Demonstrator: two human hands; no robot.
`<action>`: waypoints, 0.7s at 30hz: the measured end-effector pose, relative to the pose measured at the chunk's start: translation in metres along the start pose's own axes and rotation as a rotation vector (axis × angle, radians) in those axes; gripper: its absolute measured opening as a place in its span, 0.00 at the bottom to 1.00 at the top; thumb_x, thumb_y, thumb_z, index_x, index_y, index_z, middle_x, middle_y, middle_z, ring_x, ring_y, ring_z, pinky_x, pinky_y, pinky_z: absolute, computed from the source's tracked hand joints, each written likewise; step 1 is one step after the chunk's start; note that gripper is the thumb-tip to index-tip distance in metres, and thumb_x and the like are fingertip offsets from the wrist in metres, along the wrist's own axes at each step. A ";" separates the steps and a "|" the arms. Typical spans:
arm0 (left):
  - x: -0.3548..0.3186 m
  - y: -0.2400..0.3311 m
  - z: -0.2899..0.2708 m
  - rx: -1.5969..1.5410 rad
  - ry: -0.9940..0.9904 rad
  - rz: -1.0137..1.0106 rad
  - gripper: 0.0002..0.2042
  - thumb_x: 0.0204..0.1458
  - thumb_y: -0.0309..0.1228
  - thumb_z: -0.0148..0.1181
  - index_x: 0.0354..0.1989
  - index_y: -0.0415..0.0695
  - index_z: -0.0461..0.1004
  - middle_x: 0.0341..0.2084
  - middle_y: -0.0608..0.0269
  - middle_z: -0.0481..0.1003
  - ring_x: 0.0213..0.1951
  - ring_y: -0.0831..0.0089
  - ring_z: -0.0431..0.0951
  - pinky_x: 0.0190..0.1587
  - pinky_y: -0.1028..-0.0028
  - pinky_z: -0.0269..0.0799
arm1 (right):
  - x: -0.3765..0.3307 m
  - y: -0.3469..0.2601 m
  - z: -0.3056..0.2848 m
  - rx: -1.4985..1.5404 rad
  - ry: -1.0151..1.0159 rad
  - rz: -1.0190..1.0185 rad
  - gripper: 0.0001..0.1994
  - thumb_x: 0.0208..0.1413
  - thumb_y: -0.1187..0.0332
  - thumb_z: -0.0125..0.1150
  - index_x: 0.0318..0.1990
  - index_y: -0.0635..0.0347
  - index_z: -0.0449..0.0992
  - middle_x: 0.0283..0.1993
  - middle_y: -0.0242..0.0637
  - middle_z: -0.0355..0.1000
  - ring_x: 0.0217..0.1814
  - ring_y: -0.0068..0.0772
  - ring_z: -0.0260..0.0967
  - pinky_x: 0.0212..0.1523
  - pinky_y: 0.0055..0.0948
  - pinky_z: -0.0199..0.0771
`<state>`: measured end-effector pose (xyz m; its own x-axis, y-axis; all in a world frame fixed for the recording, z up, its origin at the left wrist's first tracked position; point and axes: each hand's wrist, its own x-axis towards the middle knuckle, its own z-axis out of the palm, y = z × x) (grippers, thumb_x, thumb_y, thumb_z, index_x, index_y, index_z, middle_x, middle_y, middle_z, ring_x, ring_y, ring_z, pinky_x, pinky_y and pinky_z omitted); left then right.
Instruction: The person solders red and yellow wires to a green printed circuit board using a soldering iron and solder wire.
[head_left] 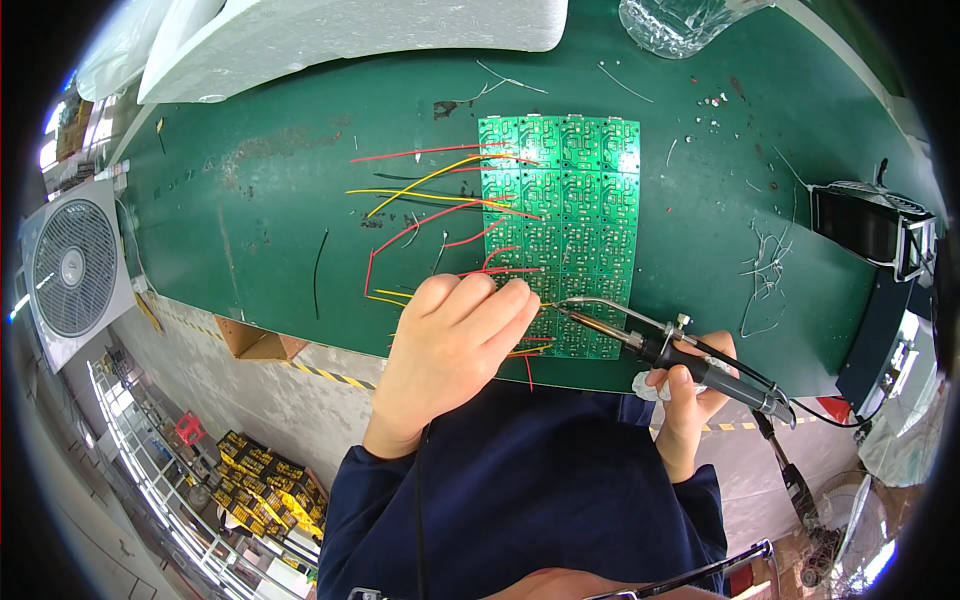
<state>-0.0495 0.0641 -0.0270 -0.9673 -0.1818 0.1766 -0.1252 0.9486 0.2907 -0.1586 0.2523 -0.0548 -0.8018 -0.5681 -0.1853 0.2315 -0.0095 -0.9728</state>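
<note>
1. Glasses (712,568) cross the lower edge.
2. Left hand (455,335) pinches a yellow wire (546,305) over circuit boards (580,200) on the green table (250,220).
3. Right hand (687,405) is closed around a soldering iron (680,360).
4. Beside the table: white fan (72,252), grey floor (335,415).

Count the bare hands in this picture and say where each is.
2: the left hand over the lower left of the green rectangular circuit-board panel; the right hand around the black pen-shaped soldering iron. Both show.
</note>
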 end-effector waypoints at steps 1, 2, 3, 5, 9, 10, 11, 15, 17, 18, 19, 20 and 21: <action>0.000 0.000 0.000 -0.006 0.008 0.005 0.11 0.27 0.24 0.55 0.25 0.43 0.71 0.26 0.72 0.67 0.25 0.78 0.64 0.28 0.78 0.54 | -0.001 0.000 0.000 -0.004 0.004 -0.003 0.10 0.39 0.73 0.55 0.26 0.68 0.61 0.18 0.40 0.64 0.16 0.24 0.65 0.18 0.18 0.64; -0.001 -0.001 0.000 -0.007 0.011 0.005 0.11 0.27 0.24 0.55 0.25 0.43 0.71 0.26 0.72 0.67 0.25 0.78 0.64 0.28 0.78 0.54 | -0.001 0.000 0.001 -0.006 0.004 -0.005 0.10 0.39 0.73 0.55 0.26 0.68 0.61 0.18 0.40 0.64 0.16 0.24 0.65 0.18 0.18 0.64; 0.000 -0.001 0.000 0.000 -0.003 0.013 0.11 0.27 0.24 0.55 0.25 0.43 0.71 0.26 0.72 0.67 0.25 0.78 0.64 0.28 0.78 0.54 | 0.000 0.000 0.001 -0.007 0.004 -0.002 0.10 0.39 0.73 0.55 0.26 0.68 0.61 0.18 0.39 0.64 0.16 0.24 0.65 0.18 0.18 0.64; 0.002 -0.001 -0.001 0.008 -0.020 0.019 0.11 0.27 0.24 0.55 0.25 0.43 0.71 0.26 0.72 0.67 0.25 0.78 0.64 0.28 0.78 0.55 | 0.002 0.001 -0.001 -0.004 0.002 0.005 0.10 0.39 0.73 0.55 0.26 0.68 0.61 0.18 0.39 0.64 0.16 0.24 0.65 0.18 0.18 0.64; 0.002 -0.002 -0.003 0.039 -0.045 0.058 0.11 0.27 0.25 0.55 0.25 0.43 0.71 0.26 0.72 0.67 0.25 0.77 0.64 0.28 0.77 0.55 | 0.001 0.001 0.000 -0.007 -0.008 -0.026 0.10 0.39 0.74 0.55 0.26 0.68 0.61 0.18 0.38 0.63 0.16 0.24 0.64 0.17 0.18 0.64; 0.003 -0.001 -0.003 0.048 -0.049 0.069 0.11 0.27 0.25 0.55 0.25 0.43 0.71 0.26 0.71 0.67 0.26 0.77 0.64 0.28 0.77 0.55 | 0.001 0.001 0.001 0.000 -0.001 -0.023 0.10 0.39 0.74 0.55 0.27 0.68 0.61 0.18 0.38 0.63 0.16 0.24 0.64 0.17 0.18 0.64; 0.003 -0.001 -0.004 0.049 -0.049 0.069 0.11 0.27 0.25 0.55 0.25 0.43 0.71 0.26 0.71 0.67 0.26 0.77 0.64 0.28 0.77 0.55 | 0.001 0.001 0.001 0.001 -0.001 -0.023 0.10 0.39 0.74 0.55 0.27 0.68 0.61 0.18 0.38 0.63 0.16 0.24 0.64 0.17 0.18 0.64; 0.004 -0.001 -0.007 0.074 -0.069 0.091 0.10 0.27 0.25 0.55 0.25 0.43 0.71 0.27 0.70 0.67 0.26 0.76 0.64 0.29 0.77 0.56 | 0.000 0.002 -0.001 -0.001 -0.013 -0.037 0.10 0.39 0.74 0.56 0.27 0.68 0.61 0.18 0.39 0.64 0.16 0.24 0.64 0.17 0.18 0.63; 0.004 -0.001 -0.007 0.083 -0.064 0.097 0.11 0.27 0.25 0.55 0.25 0.43 0.71 0.27 0.70 0.67 0.26 0.76 0.64 0.29 0.77 0.56 | 0.000 0.002 0.000 -0.011 -0.021 -0.040 0.10 0.39 0.74 0.56 0.27 0.68 0.61 0.18 0.39 0.64 0.16 0.24 0.64 0.17 0.18 0.63; 0.004 -0.002 -0.007 0.086 -0.070 0.103 0.11 0.27 0.25 0.55 0.25 0.43 0.71 0.27 0.70 0.67 0.26 0.76 0.64 0.29 0.77 0.56 | 0.001 0.001 0.000 -0.009 -0.017 -0.038 0.10 0.39 0.74 0.56 0.27 0.68 0.61 0.18 0.39 0.64 0.16 0.24 0.64 0.17 0.18 0.63; 0.004 -0.002 -0.007 0.089 -0.076 0.108 0.11 0.26 0.25 0.55 0.25 0.43 0.71 0.27 0.70 0.67 0.26 0.76 0.64 0.29 0.77 0.56 | 0.001 0.001 0.001 -0.007 -0.013 -0.037 0.10 0.39 0.74 0.55 0.27 0.68 0.61 0.17 0.39 0.64 0.16 0.24 0.64 0.17 0.18 0.63; 0.004 -0.003 -0.007 0.088 -0.077 0.109 0.11 0.26 0.25 0.55 0.25 0.43 0.71 0.27 0.70 0.67 0.26 0.76 0.64 0.29 0.77 0.56 | 0.001 0.001 0.000 -0.007 -0.012 -0.037 0.10 0.39 0.74 0.55 0.27 0.68 0.61 0.17 0.39 0.64 0.16 0.24 0.64 0.17 0.18 0.63; 0.004 -0.003 -0.007 0.088 -0.079 0.120 0.11 0.26 0.25 0.55 0.25 0.43 0.71 0.27 0.70 0.67 0.26 0.76 0.64 0.29 0.77 0.56 | 0.000 0.001 0.000 0.000 -0.018 -0.033 0.10 0.39 0.74 0.55 0.26 0.67 0.61 0.17 0.39 0.64 0.16 0.24 0.64 0.17 0.18 0.63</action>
<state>-0.0519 0.0586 -0.0207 -0.9904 -0.0485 0.1295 -0.0235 0.9819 0.1880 -0.1589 0.2523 -0.0563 -0.7992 -0.5819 -0.1509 0.2052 -0.0281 -0.9783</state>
